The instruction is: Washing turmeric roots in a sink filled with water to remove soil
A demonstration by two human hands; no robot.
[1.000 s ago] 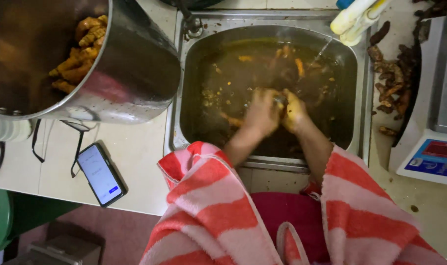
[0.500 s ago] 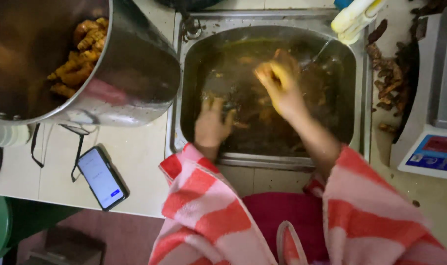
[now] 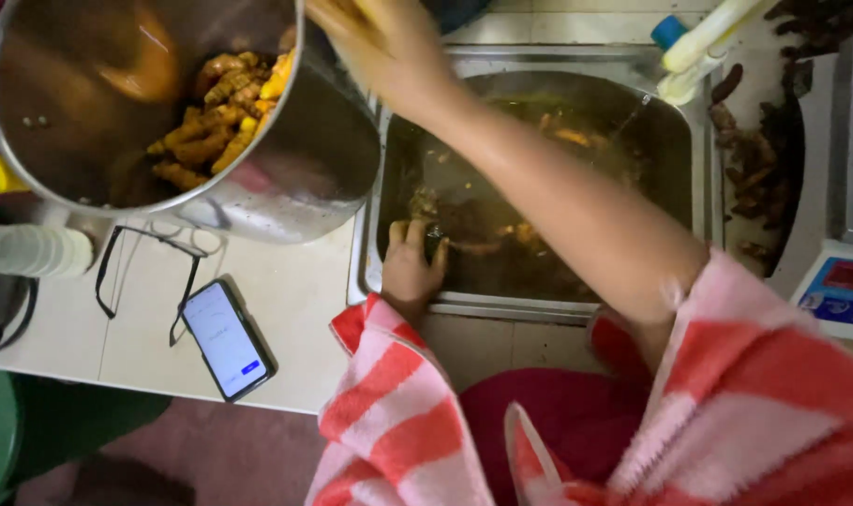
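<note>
Reaching across, the right hand hovers at the steel pot's rim, blurred — its grip I cannot tell — yellow roots piled just left, while the left hand rests open-fingered in the murky sink.

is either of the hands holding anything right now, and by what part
The right hand, blurred above the steel pot, seems to grip something yellow; which part cannot be told. The left hand rests in the sink, holding nothing visible.
</note>
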